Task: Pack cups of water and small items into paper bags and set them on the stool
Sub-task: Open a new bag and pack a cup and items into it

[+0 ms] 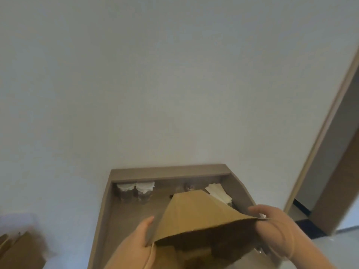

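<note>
- A bag [202, 216], lower centre of the frame, is held over a table [124, 216] that stands against the wall [155, 84].
- The left hand [136, 241] grips its left edge, and the right hand [275, 228] its right rim.
- Two jars [144, 191] stand side by side at the table's back left.
- Napkins [217, 192] lie back right, partly behind the bag.
- More bags [21, 249] sit lower left, and a door frame [318, 136] is at right.
</note>
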The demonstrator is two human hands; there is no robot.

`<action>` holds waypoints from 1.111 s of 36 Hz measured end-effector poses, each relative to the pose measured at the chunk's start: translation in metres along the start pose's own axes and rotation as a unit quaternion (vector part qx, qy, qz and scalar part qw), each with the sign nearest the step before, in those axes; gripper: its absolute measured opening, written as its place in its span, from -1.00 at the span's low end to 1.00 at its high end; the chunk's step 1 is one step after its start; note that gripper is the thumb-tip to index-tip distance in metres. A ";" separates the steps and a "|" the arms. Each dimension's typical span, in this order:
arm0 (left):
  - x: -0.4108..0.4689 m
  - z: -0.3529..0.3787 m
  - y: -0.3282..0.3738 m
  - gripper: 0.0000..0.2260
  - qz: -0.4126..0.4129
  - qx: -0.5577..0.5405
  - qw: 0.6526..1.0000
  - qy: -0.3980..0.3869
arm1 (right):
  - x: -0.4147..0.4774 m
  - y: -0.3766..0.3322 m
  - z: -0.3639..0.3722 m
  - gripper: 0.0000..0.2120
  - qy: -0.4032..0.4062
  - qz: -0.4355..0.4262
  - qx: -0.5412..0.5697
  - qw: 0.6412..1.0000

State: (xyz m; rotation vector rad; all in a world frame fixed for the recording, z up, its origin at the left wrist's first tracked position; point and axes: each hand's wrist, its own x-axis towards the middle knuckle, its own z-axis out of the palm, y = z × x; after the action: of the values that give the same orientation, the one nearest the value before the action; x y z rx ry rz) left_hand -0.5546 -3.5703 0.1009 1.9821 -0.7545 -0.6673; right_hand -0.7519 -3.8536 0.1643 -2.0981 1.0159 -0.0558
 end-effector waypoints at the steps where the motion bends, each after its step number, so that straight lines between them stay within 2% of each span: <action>1: 0.003 -0.006 -0.008 -0.29 -0.005 -0.017 1.000 0.010 | -0.003 0.001 -0.004 -0.70 0.006 -0.008 0.010 1.000; 4: 0.001 -0.017 -0.024 -0.33 -0.056 -0.032 0.998 -0.001 | -0.009 -0.002 -0.005 -0.82 0.050 -0.064 -0.012 0.997; 6: -0.002 -0.018 -0.028 -0.33 -0.063 -0.042 0.997 -0.009 | -0.002 -0.011 -0.005 -0.87 0.026 -0.045 0.004 0.999; 7: -0.004 -0.016 -0.026 -0.30 -0.040 -0.032 0.999 -0.018 | 0.005 -0.014 -0.004 -0.88 0.010 -0.019 0.003 1.000; 9: -0.020 -0.016 -0.020 -0.06 -0.064 0.024 0.996 -0.051 | 0.022 -0.027 -0.002 -0.92 0.004 0.007 -0.021 1.000; 10: -0.025 -0.016 -0.024 -0.06 -0.085 0.056 0.993 -0.061 | 0.030 -0.033 0.000 -0.92 0.010 0.001 -0.052 0.999; 12: -0.026 -0.012 -0.049 -0.26 -0.070 0.063 0.995 -0.014 | 0.029 -0.052 0.011 -0.94 0.003 -0.021 -0.136 0.990; 15: -0.033 -0.010 -0.061 -0.31 -0.083 0.011 0.996 -0.013 | 0.027 -0.085 0.030 -0.85 -0.059 -0.038 -0.196 0.978; 18: -0.045 -0.010 -0.045 0.03 -0.038 0.015 0.996 -0.077 | 0.029 -0.110 0.053 -0.85 -0.103 -0.073 -0.255 0.959; 19: -0.044 -0.009 -0.041 0.06 -0.027 -0.002 0.997 -0.078 | 0.031 -0.117 0.060 -0.84 -0.112 -0.086 -0.272 0.952; 21: -0.035 -0.008 -0.028 -0.03 -0.036 -0.065 0.997 -0.035 | 0.035 -0.130 0.075 -0.85 -0.130 -0.104 -0.300 0.939; 22: -0.038 -0.011 -0.033 -0.06 -0.012 -0.100 0.995 -0.018 | 0.039 -0.134 0.081 -0.86 -0.142 -0.111 -0.306 0.935; 23: -0.046 -0.013 -0.038 -0.09 0.011 -0.121 0.992 -0.036 | 0.046 -0.138 0.086 -0.86 -0.159 -0.114 -0.308 0.931; 26: -0.046 -0.028 -0.018 -0.17 -0.006 -0.086 0.996 -0.033 | 0.075 -0.143 0.104 -0.86 -0.219 -0.126 -0.307 0.918; 27: -0.045 -0.038 -0.011 -0.22 0.010 -0.038 0.999 0.010 | 0.086 -0.144 0.110 -0.85 -0.234 -0.137 -0.307 0.912; 28: -0.045 -0.044 -0.003 -0.35 0.016 0.028 0.999 0.038 | 0.097 -0.145 0.118 -0.84 -0.248 -0.149 -0.306 0.907; 30: -0.047 -0.048 0.008 -0.70 0.021 0.159 0.986 0.034 | 0.116 -0.147 0.133 -0.82 -0.281 -0.168 -0.302 0.895; 32: -0.041 -0.038 0.002 -0.80 0.057 0.219 0.972 0.062 | 0.133 -0.152 0.147 -0.81 -0.314 -0.189 -0.314 0.876; 34: -0.015 -0.023 0.008 -0.90 0.025 0.252 0.966 0.048 | 0.149 -0.157 0.162 -0.83 -0.341 -0.212 -0.331 0.854; 36: 0.011 -0.016 0.006 -0.83 -0.031 0.259 0.965 0.039 | 0.164 -0.160 0.176 -0.82 -0.359 -0.238 -0.346 0.833; 40: 0.045 -0.016 -0.015 -0.51 -0.097 0.303 0.948 0.032 | 0.197 -0.159 0.200 -0.74 -0.401 -0.279 -0.325 0.810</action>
State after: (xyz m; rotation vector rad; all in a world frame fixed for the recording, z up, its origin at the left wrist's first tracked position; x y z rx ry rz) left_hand -0.5097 -3.5878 0.0881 2.6536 -0.7941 -0.5129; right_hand -0.4453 -3.8019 0.0779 -2.5596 -0.1590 0.9322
